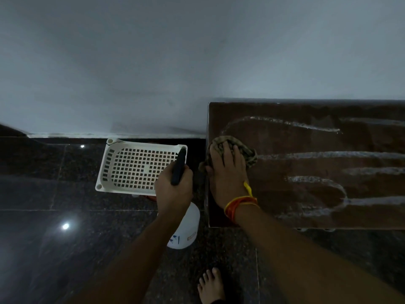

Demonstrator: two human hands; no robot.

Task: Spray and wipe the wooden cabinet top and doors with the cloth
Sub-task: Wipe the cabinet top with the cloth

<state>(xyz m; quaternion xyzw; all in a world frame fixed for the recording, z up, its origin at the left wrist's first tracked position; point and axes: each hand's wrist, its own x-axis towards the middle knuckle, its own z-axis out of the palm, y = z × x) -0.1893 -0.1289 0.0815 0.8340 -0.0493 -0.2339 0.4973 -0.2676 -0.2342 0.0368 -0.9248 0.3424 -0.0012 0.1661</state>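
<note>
The right hand (228, 170) pressed the cloth (235, 143) flat at the left edge of the cabinet top (306, 163), which was wet and streaked. The left hand (173, 189) gripped the spray bottle (186, 227). Wiping seemed partway done; the doors were out of sight.

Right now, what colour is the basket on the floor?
White, with a grid of square holes: the basket, seen from the head view.

A home room: dark polished floor tiles (54, 249), plain wall (153, 62).

Left hand (173, 187) curled in a grip, right hand (228, 172) flat, fingers spread, pressing down.
</note>
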